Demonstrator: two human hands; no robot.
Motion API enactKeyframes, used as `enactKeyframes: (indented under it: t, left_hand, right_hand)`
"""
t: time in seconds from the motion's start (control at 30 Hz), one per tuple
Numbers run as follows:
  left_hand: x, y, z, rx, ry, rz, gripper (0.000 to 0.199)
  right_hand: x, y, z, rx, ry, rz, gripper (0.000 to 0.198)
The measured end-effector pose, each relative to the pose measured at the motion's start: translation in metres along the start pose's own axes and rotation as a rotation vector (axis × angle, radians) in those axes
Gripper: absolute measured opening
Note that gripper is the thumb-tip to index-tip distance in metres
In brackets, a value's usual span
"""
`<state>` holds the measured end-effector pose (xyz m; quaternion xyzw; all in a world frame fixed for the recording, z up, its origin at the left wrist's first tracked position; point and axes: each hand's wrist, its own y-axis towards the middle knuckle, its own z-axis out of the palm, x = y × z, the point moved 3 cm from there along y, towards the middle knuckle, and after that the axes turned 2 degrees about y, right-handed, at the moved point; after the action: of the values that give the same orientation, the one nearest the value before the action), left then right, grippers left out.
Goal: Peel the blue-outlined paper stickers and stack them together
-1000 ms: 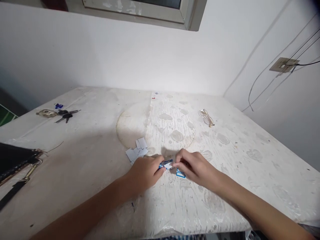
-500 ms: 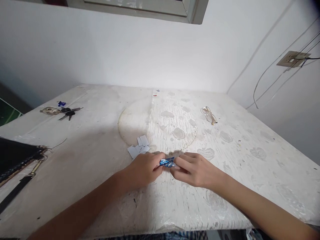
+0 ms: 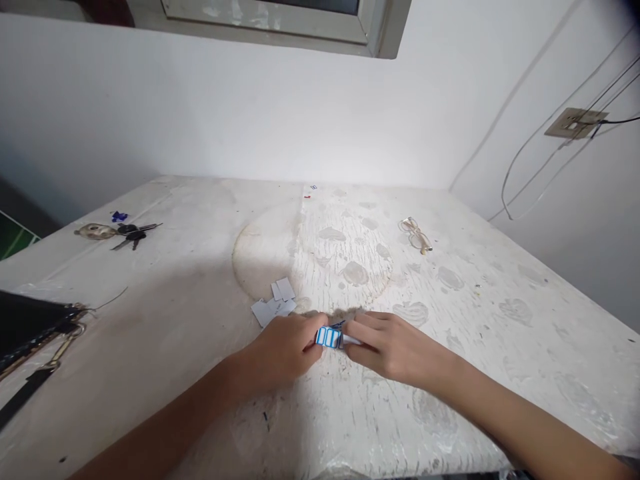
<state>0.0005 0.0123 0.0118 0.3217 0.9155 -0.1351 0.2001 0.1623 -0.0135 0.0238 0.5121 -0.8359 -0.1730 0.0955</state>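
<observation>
A small blue-and-white printed piece [image 3: 329,337], which looks like folded paper or card, is held between my two hands above the table. My left hand [image 3: 293,341] pinches its left end between thumb and fingers. On the other side, the curled fingers of my right hand [image 3: 383,343] grip its right end, where a white edge shows. Part of the piece is hidden by the fingers, so its full shape cannot be made out. Several small white paper pieces [image 3: 274,307] lie overlapping just beyond my left hand.
Keys on a ring [image 3: 131,232] and a dark blue scrap [image 3: 119,217] lie at the far left of the table [image 3: 200,393]. A black bag [image 3: 30,333] with a strap clip sits at the left edge. Folded glasses [image 3: 416,235] rest at the right. A wall socket [image 3: 575,123] has hanging wires.
The blue-and-white piece has turned in my fingers and now shows a flatter, outlined face. The whole view has shifted slightly; both hands keep hold.
</observation>
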Motion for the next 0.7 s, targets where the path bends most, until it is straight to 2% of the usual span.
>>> enactKeyframes:
  t: [0.27, 0.4, 0.5, 0.6, 0.7]
  left_hand:
    - [-0.002, -0.001, -0.001, 0.091, -0.075, -0.064, 0.014]
    - [-0.001, -0.001, 0.001, 0.031, -0.016, -0.042, 0.016]
    - [-0.003, 0.001, 0.002, -0.025, 0.055, -0.027, 0.018]
    - [-0.005, 0.002, 0.004, -0.014, 0.078, -0.041, 0.02]
    - [-0.005, 0.003, 0.005, -0.017, 0.106, -0.068, 0.021]
  right_hand:
    - [0.001, -0.003, 0.002, -0.005, -0.171, -0.059, 0.024]
    - [-0.001, -0.003, -0.001, 0.0, -0.13, -0.047, 0.023]
    - [-0.007, -0.004, -0.009, -0.027, 0.106, 0.078, 0.026]
    - [-0.013, -0.007, -0.013, -0.078, 0.483, 0.303, 0.029]
    - [-0.017, -0.01, -0.008, -0.054, 0.8, 0.56, 0.017]
